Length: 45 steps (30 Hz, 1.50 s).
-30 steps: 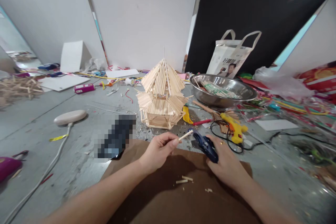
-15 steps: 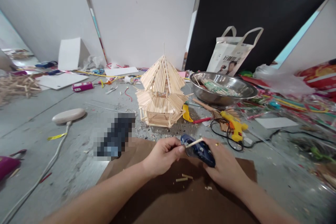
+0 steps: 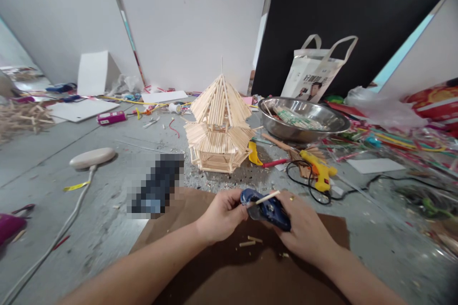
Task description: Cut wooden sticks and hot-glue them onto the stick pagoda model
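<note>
My right hand (image 3: 304, 228) is closed around a blue hand cutter (image 3: 269, 213), seen side-on, its exact kind partly hidden by my fingers. Between thumb and fingers, my left hand (image 3: 222, 214) pinches a thin pale wooden stick (image 3: 268, 197). The stick lies across the cutter's head, its free end pointing up and right. Below both hands, short cut stick pieces (image 3: 247, 243) and crumbs lie on a brown board (image 3: 200, 271). Just beyond stands a two-tiered pavilion model (image 3: 219, 143) built of similar sticks, with a pointed roof.
A steel basin (image 3: 304, 126) holding packs of sticks stands right of the model. Nearer are a yellow glue gun (image 3: 320, 171) and its black cord. At left lie a pixelated dark object (image 3: 157, 186), a white power adapter (image 3: 93, 157) and its cable. Boards lean behind a white bag (image 3: 311, 74).
The cutter has shifted slightly left and its head now sits closer against my left fingers. The stick's free end has moved slightly right. Both hands keep their hold.
</note>
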Each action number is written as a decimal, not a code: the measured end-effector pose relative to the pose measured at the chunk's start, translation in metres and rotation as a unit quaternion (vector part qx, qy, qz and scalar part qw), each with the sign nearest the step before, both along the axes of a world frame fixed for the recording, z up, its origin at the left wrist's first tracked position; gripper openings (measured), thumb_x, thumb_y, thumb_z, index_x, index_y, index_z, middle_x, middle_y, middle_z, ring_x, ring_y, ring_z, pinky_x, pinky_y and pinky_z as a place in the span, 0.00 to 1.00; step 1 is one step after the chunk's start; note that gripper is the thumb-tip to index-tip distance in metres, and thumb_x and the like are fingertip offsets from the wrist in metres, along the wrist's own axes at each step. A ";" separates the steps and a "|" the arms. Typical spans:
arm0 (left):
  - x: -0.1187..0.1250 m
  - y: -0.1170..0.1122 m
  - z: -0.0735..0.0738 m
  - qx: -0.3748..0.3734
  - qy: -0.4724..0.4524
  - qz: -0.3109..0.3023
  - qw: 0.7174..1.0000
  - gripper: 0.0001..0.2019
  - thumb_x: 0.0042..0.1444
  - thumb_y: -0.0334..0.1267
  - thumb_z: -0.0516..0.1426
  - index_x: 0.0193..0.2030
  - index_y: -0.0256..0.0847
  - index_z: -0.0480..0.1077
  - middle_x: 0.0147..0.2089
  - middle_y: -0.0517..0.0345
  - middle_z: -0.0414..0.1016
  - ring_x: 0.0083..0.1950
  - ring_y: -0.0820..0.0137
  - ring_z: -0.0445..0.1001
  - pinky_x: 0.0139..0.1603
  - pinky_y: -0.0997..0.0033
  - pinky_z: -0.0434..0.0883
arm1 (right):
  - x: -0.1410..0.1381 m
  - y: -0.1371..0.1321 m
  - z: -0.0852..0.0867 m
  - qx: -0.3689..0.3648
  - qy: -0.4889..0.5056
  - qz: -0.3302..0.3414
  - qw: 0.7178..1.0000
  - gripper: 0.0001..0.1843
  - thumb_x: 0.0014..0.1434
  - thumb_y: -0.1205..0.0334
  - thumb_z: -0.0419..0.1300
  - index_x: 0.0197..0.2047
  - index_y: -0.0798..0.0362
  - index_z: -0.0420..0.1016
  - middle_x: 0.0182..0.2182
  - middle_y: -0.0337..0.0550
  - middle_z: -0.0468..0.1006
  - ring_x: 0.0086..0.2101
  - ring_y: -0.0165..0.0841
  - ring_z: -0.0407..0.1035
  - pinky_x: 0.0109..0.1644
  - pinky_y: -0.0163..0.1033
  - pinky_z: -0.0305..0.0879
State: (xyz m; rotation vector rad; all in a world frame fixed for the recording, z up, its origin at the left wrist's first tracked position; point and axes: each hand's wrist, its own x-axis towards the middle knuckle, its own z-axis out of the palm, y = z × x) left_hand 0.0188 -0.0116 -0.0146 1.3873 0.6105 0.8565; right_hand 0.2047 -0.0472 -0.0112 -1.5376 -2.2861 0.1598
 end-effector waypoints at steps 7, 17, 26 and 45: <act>0.000 0.000 -0.001 -0.006 0.008 0.005 1.000 0.18 0.48 0.51 0.51 0.26 0.33 0.66 0.21 0.61 0.59 0.23 0.79 0.55 0.25 0.76 0.54 | -0.001 0.001 0.002 -0.017 0.004 -0.001 1.000 0.19 0.45 0.68 0.53 0.44 0.53 0.61 0.37 0.49 0.70 0.37 0.37 0.64 0.38 0.41 0.60; 0.001 0.000 -0.003 -0.004 0.014 0.006 1.000 0.14 0.50 0.44 0.52 0.24 0.33 0.64 0.20 0.63 0.57 0.23 0.80 0.53 0.24 0.77 0.53 | 0.000 0.001 -0.003 -0.013 -0.024 -0.008 1.000 0.16 0.47 0.65 0.51 0.42 0.55 0.63 0.33 0.48 0.73 0.31 0.35 0.66 0.34 0.39 0.60; 0.000 -0.002 -0.005 0.054 0.061 0.038 0.996 0.16 0.52 0.45 0.49 0.21 0.35 0.60 0.20 0.62 0.57 0.23 0.78 0.54 0.25 0.77 0.55 | 0.001 0.006 -0.003 -0.037 -0.039 -0.014 0.998 0.16 0.45 0.62 0.54 0.40 0.53 0.65 0.30 0.44 0.73 0.27 0.33 0.67 0.29 0.36 0.58; 0.000 0.002 -0.023 0.125 0.138 0.119 0.975 0.15 0.53 0.40 0.47 0.19 0.36 0.57 0.19 0.62 0.57 0.24 0.78 0.56 0.25 0.79 0.56 | -0.001 0.016 -0.005 -0.051 -0.061 -0.024 0.997 0.13 0.46 0.64 0.52 0.38 0.54 0.65 0.31 0.45 0.74 0.30 0.37 0.68 0.31 0.38 0.58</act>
